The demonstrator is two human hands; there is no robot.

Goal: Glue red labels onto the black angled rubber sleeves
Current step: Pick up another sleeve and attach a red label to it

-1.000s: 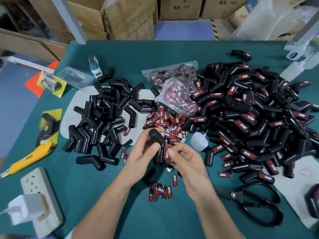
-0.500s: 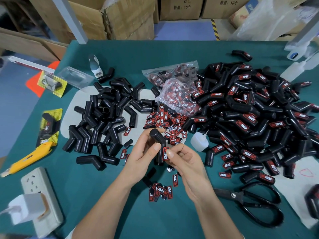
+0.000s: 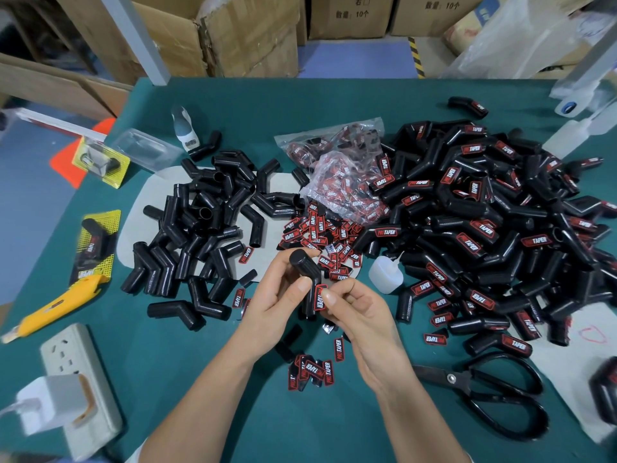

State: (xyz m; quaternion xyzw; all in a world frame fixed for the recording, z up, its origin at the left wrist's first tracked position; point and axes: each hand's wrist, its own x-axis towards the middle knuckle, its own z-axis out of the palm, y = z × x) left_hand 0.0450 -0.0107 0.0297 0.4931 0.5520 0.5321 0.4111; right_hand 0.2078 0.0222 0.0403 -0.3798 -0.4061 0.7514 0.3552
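Little has shifted since the earlier frame: I see the red label (image 3: 320, 297) sit a touch flatter on the held sleeve (image 3: 306, 282), both hands unmoved. Green table (image 3: 334, 108). Labelled sleeve pile (image 3: 484, 222), right; bare sleeve pile (image 3: 200, 228), left. Scissors (image 3: 484, 392), near right. Left hand (image 3: 280, 295): fingers curled around the held sleeve, above the table's near centre. Right hand (image 3: 360, 315): thumb and forefinger pinching the label against its lower leg. Glue bottle (image 3: 385, 274), just right. Loose labels (image 3: 320, 232) behind.
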